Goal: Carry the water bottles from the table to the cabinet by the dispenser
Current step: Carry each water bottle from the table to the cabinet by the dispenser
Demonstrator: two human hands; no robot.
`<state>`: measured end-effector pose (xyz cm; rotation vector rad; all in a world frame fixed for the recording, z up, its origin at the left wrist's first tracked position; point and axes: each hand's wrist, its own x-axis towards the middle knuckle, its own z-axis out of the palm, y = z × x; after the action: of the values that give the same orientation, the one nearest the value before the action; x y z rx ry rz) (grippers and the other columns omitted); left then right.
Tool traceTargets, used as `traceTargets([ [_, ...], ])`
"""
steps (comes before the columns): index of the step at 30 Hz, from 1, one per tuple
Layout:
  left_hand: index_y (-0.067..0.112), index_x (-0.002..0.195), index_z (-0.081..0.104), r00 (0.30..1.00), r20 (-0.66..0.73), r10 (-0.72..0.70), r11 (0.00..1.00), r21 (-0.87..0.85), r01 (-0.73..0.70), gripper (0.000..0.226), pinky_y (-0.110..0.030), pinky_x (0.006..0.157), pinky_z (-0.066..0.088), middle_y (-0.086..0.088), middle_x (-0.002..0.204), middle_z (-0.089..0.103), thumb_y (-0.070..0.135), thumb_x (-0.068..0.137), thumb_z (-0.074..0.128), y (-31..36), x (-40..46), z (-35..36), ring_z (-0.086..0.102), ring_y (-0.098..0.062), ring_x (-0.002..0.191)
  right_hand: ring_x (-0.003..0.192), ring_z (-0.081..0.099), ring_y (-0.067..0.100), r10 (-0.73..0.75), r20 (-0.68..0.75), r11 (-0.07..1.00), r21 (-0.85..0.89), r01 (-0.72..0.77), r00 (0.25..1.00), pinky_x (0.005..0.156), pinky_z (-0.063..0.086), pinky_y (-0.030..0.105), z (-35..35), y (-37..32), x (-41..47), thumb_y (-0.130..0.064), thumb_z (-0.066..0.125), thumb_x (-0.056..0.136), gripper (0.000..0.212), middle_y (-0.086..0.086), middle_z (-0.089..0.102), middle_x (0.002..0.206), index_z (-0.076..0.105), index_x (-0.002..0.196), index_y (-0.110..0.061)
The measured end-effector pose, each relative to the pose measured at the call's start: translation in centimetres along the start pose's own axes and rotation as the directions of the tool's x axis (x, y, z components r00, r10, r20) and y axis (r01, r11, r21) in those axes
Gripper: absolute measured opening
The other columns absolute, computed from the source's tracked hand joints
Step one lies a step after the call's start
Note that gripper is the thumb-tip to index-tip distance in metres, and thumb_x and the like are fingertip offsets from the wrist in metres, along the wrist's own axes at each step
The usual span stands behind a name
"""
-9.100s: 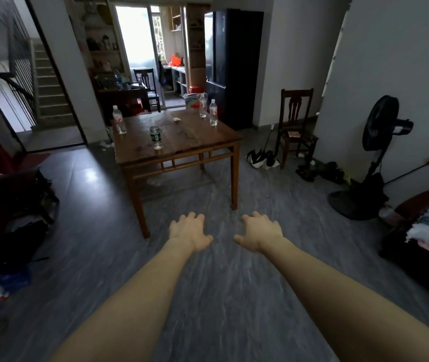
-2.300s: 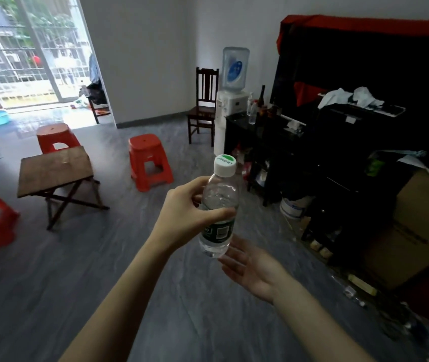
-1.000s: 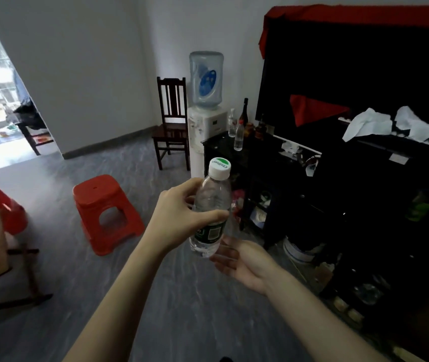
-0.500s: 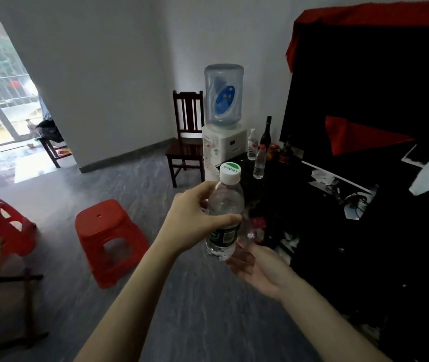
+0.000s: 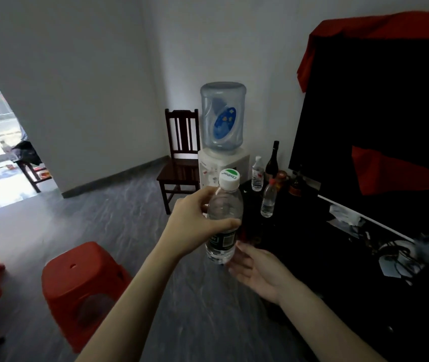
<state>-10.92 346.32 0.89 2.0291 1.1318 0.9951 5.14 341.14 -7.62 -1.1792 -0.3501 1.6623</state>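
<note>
left hand (image 5: pixel 195 226) — grips the water bottle (image 5: pixel 223 220) upright, in the air | right hand (image 5: pixel 256 267) — fingers relaxed, under the bottle's base, maybe touching | black cabinet (image 5: pixel 299 231) beside dispenser (image 5: pixel 222 142) — two small bottles (image 5: pixel 268 198) stand on it

Home living room: water dispenser (image 5: pixel 223 163) in corner, wooden chair (image 5: pixel 180 163) beside it, red plastic stool (image 5: pixel 82 278), dark cabinet (image 5: pixel 325 246) (bottles on top), grey floor.
</note>
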Motion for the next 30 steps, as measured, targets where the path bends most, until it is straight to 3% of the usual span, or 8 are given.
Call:
traceTargets([
  [7, 0.031, 0.112, 0.068, 0.997, 0.08, 0.016, 1.0, 0.012, -0.017, 0.054, -0.007, 0.075, 0.05, 0.018, 0.097, 0.074, 0.042, 0.064, 0.091, -4.6, 10.3, 1.1, 0.067, 0.008, 0.09, 0.096, 0.067, 0.029, 0.012, -0.07, 0.999, 0.044, -0.009, 0.997, 0.076, 0.054, 0.034, 0.6, -4.8, 8.8, -0.016, 0.063, 0.093, 0.012, 0.015, 0.074, 0.097, 0.068, 0.1, -0.008],
  [13, 0.029, 0.109, 0.066, 0.995, 0.1, 0.004, 1.0, -0.01, -0.003, 0.052, -0.004, 0.071, 0.048, 0.018, 0.095, 0.073, 0.03, 0.065, 0.094, -9.2, 18.4, 2.0, 0.067, 0.008, 0.088, 0.097, 0.064, 0.029, 0.01, -0.091, 0.998, 0.057, -0.005, 0.996, 0.083, 0.051, 0.034, 0.9, -9.3, 16.9, -0.015, 0.06, 0.095, 0.01, 0.017, 0.071, 0.102, 0.067, 0.098, -0.009],
  [18, 0.028, 0.117, 0.065, 0.991, 0.131, 0.004, 1.0, 0.026, -0.007, 0.064, -0.022, 0.083, 0.059, 0.013, 0.102, 0.074, 0.044, 0.061, 0.092, -13.0, 27.0, 3.3, 0.07, 0.002, 0.092, 0.096, 0.065, 0.03, 0.031, -0.09, 0.997, 0.069, -0.025, 0.995, 0.077, 0.054, 0.032, 0.6, -13.7, 25.1, -0.015, 0.061, 0.094, 0.014, 0.019, 0.071, 0.105, 0.067, 0.103, -0.007],
  [25, 0.035, 0.121, 0.062, 0.98, 0.195, 0.039, 0.99, 0.128, -0.065, 0.071, -0.028, 0.086, 0.06, 0.021, 0.104, 0.072, 0.062, 0.058, 0.081, -16.0, 40.7, 5.6, 0.066, 0.007, 0.095, 0.093, 0.064, 0.03, 0.019, -0.144, 0.99, 0.142, 0.002, 0.989, 0.074, 0.053, 0.033, 0.4, -22.6, 36.4, -0.014, 0.06, 0.094, 0.012, 0.019, 0.07, 0.098, 0.066, 0.098, -0.005],
  [30, 0.038, 0.117, 0.06, 0.965, 0.263, 0.005, 0.988, 0.147, -0.045, 0.068, -0.032, 0.083, 0.059, 0.023, 0.099, 0.07, 0.065, 0.057, 0.078, -19.0, 46.5, 8.0, 0.065, 0.007, 0.092, 0.093, 0.063, 0.029, 0.055, -0.215, 0.971, 0.237, -0.002, 0.975, 0.078, 0.052, 0.034, -0.4, -24.6, 42.2, -0.013, 0.059, 0.094, 0.012, 0.018, 0.07, 0.096, 0.065, 0.096, -0.003],
])
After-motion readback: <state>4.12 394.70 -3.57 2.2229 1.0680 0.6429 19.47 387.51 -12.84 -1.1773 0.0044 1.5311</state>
